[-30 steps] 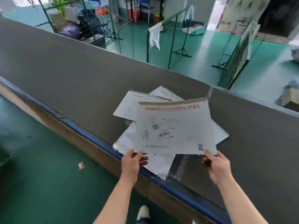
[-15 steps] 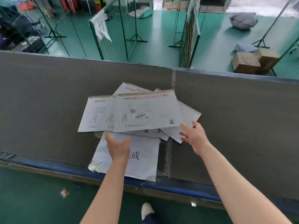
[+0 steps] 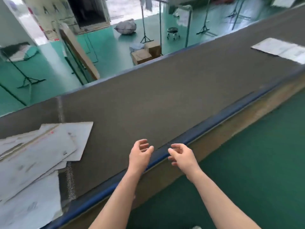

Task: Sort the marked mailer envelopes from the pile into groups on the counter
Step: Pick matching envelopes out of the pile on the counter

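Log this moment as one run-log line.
left hand: open, empty | right hand: open, empty | envelope pile: counter's left | second envelope group: far right

It was a parcel-sorting warehouse: a long grey conveyor belt (image 3: 165,100) crossed a green-painted floor (image 3: 105,45) strewn with cardboard boxes (image 3: 146,52) and a stuffed sack (image 3: 126,28).

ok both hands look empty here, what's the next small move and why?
Probably carry on right toward the envelopes at the far right on the counter. Both the left hand and right hand hover loosely curled, holding nothing, over the blue edge, and the stacked envelopes lie off to the left.
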Available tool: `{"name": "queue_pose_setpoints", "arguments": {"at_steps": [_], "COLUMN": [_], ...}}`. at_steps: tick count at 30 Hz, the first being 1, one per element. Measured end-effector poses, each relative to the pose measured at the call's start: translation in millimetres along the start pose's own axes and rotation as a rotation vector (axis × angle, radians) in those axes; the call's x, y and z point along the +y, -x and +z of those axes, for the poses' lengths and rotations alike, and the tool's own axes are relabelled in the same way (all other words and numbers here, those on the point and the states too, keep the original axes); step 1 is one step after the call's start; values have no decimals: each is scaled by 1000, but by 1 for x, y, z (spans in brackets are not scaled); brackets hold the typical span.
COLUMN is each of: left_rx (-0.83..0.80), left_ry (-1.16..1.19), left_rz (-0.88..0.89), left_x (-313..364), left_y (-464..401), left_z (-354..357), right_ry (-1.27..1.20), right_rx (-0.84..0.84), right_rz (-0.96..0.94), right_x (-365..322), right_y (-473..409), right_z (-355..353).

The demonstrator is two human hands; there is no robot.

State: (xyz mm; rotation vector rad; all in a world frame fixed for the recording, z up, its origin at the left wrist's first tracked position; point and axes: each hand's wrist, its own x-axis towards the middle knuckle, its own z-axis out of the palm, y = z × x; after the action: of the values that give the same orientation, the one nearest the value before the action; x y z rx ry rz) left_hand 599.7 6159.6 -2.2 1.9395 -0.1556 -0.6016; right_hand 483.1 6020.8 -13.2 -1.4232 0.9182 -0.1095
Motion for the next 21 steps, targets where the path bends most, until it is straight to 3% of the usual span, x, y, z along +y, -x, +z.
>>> {"name": "queue_pose_setpoints", "arguments": {"at_steps": [5,10,16,21], "left_rx": [-302,-507,-692,-770], "left_ry": [-143,-280,-309,-233], "left_rz": [135,222,197,99], "left_x": [62,97,113,142], "left_y": [25,48,54,10], "left_z": [153,275,391,490], "right_ry": [-161,-309,-391,-406], "right_rx": [236,462,600,691], "right_rz": [-32,26,106,138], "right_x": [12,41,69,69], "right_y": [16,42,31,-32], "right_z": [-148,-263,-354,-440]}}
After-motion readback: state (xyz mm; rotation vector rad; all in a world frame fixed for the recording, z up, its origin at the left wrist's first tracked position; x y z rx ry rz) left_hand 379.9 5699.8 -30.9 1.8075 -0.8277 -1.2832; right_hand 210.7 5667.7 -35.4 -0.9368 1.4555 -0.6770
